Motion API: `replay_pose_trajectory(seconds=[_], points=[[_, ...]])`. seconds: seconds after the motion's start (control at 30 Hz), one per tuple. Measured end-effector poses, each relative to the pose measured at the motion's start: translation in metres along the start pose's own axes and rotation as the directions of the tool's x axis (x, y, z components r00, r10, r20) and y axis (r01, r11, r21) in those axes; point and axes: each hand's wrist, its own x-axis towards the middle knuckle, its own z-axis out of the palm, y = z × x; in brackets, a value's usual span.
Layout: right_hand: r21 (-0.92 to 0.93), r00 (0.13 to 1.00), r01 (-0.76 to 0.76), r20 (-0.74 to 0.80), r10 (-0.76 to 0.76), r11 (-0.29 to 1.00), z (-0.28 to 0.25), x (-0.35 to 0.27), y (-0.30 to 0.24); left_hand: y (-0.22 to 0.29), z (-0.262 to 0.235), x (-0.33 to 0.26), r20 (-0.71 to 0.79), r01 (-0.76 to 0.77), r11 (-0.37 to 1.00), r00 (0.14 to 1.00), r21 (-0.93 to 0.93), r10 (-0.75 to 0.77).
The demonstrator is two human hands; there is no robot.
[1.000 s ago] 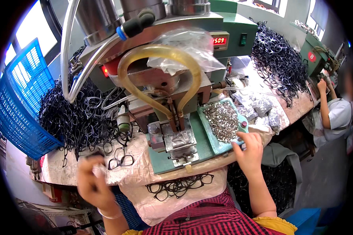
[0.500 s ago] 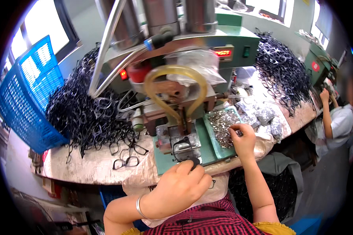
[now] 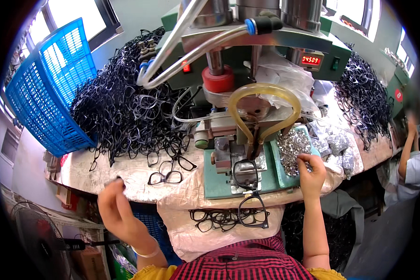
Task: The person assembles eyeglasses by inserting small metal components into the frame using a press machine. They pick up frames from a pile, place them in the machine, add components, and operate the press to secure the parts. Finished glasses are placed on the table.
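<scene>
A red-and-black checked garment (image 3: 261, 263) covers the lap at the frame's lower centre; yellow sleeves (image 3: 149, 273) show beside it; bare forearms; a thin pale bracelet (image 3: 147, 253) circles the left wrist.

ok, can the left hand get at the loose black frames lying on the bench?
Probably yes. The left hand hovers at the bench edge, apparently empty, and the loose black frames lie just beyond it on the covering with nothing between.

Eyewear assembly workshop, green pneumatic press machine (image 3: 247, 60) at twelve o'clock, heaps of black plastic spectacle frames (image 3: 126, 112) at ten and two o'clock (hundreds, tangled), blue plastic mesh crate (image 3: 46, 93) at nine o'clock, tray of small silver metal parts (image 3: 291, 149) at three o'clock.
</scene>
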Motion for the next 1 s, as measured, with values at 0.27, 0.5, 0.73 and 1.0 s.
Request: replay_pose_trajectory(seconds=[0.27, 0.5, 0.73, 1.0], points=[[0.147, 0.999, 0.044, 0.002, -0.045, 0.988, 0.031, 0.016, -0.030, -0.167, 0.111, -0.023, 0.346, 0.097, 0.793, 0.863, 0.602, -0.369], [-0.192, 0.991, -0.032, -0.132, 0.006, 0.981, -0.053, -0.029, 0.008, -0.144, 0.086, -0.029, 0.282, 0.339, 0.930, 0.915, -0.144, -0.290], [0.209, 0.993, 0.006, 0.115, -0.031, 0.978, -0.018, 0.000, -0.067, -0.092, 0.071, 0.002, 0.587, 0.758, 0.525, 0.642, -0.388, -0.493], [0.560, 0.979, -0.102, 0.201, -0.016, 0.822, 0.057, 0.010, -0.092, -0.119, 0.073, -0.056, 0.483, 0.762, 0.599, 0.632, -0.246, -0.606]])
